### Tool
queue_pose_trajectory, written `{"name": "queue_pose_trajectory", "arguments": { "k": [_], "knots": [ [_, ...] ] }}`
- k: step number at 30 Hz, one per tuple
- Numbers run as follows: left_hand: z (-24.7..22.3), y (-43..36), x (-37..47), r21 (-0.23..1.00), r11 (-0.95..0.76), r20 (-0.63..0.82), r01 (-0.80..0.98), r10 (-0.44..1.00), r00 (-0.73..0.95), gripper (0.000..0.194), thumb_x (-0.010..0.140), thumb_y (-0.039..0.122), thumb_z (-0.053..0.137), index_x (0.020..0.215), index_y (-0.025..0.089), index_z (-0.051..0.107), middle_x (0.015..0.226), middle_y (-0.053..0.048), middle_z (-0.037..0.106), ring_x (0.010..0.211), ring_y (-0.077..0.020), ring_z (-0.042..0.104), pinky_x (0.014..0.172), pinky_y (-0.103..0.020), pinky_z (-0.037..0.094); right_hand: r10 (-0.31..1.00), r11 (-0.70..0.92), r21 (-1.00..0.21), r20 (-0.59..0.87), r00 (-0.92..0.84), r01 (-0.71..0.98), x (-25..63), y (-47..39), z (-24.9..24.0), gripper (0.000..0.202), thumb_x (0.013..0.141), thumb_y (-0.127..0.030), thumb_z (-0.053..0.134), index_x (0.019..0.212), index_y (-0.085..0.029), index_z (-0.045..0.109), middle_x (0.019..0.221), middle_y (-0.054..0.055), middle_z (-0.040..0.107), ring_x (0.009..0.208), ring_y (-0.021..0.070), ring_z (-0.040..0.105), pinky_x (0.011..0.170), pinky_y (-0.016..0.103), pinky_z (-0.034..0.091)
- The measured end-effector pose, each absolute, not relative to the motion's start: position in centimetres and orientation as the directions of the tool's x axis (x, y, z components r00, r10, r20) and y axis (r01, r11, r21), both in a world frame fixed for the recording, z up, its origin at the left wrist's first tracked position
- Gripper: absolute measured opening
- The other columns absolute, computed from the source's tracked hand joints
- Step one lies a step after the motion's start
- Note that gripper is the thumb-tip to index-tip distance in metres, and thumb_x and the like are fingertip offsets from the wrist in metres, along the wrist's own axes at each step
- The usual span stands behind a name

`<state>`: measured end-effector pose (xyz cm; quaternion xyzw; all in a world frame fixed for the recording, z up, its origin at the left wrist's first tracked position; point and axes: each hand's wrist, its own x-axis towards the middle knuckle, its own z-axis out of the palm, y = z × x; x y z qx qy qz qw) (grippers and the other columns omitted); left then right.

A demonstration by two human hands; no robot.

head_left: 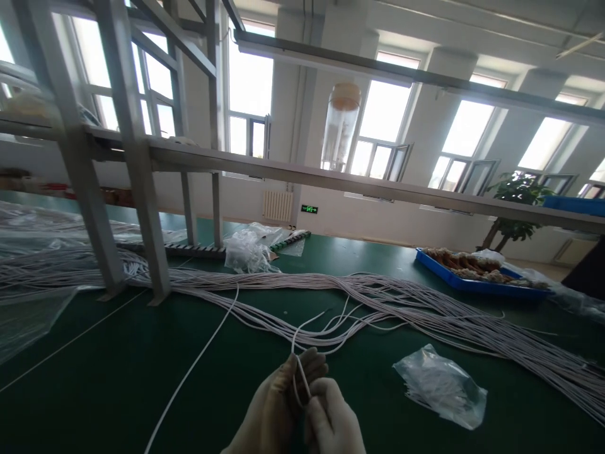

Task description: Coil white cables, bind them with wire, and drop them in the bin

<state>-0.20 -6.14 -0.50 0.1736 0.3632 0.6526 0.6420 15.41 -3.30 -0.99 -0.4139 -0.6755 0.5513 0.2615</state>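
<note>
The only camera looked from the person's head, forward and down over the long, flat, dark-green table (pixel 118 378); the left hand (pixel 274 400) and right hand (pixel 334 416) were close, at the bottom edge; tall, bright rectangular windows (pixel 250 75) stood far off, leaning in a tilted view.

I've got smooth, matt cord (pixel 302 373) here, centre of the dial; at my three o'clock, a glossy, crinkled plastic bag (pixel 442 388); at two, a smooth plastic tray (pixel 496 289); eleven, crumpled, shiny film (pixel 249 249); underneath, smooth tabletop (pixel 227 378), faint sheen.
</note>
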Motion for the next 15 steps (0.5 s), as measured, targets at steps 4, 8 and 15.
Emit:
{"name": "queue_pose_trajectory", "arguments": {
  "k": [4,8,15],
  "knots": [
    [0.9,-5.5,-0.7,0.537,0.068,-0.206,-0.841,0.977,-0.052,0.036,0.095,0.042,0.061,0.112,0.011,0.069,0.071,-0.001,0.062,0.066,-0.0147,0.064,0.069,-0.028,0.053,0.726,0.031,-0.962,-0.166,-0.667,0.273,15.2,-2.2,-2.2,0.054,0.087,-0.074,0.053,0.084,-0.020,0.056,0.070,0.002,0.056,0.060,0.0161,0.051,0.055,0.027,0.041],
    [2.3,-5.9,-2.3,0.427,0.036,-0.083,-0.904,0.997,0.001,0.031,0.094,0.034,0.065,0.107,0.007,0.068,0.054,0.012,0.030,0.039,-0.0026,0.021,0.041,-0.017,0.020,0.708,-0.008,-0.941,-0.243,-0.663,0.337,15.8,1.1,-1.9,0.063,0.072,-0.083,0.061,0.066,-0.020,0.050,0.062,0.000,0.050,0.058,0.0150,0.047,0.056,0.028,0.040],
    [5.0,-8.6,-2.6,0.816,0.205,-0.124,-0.541,0.975,0.183,0.026,0.078,0.034,0.081,0.097,0.017,0.074,0.075,-0.004,0.065,0.060,-0.0155,0.057,0.054,-0.026,0.043,0.870,0.147,-0.933,-0.036,-0.492,0.328,15.1,5.8,4.0,0.049,0.076,-0.069,0.065,0.069,-0.022,0.052,0.066,-0.001,0.050,0.062,0.0184,0.049,0.061,0.032,0.044]
  ]
}}
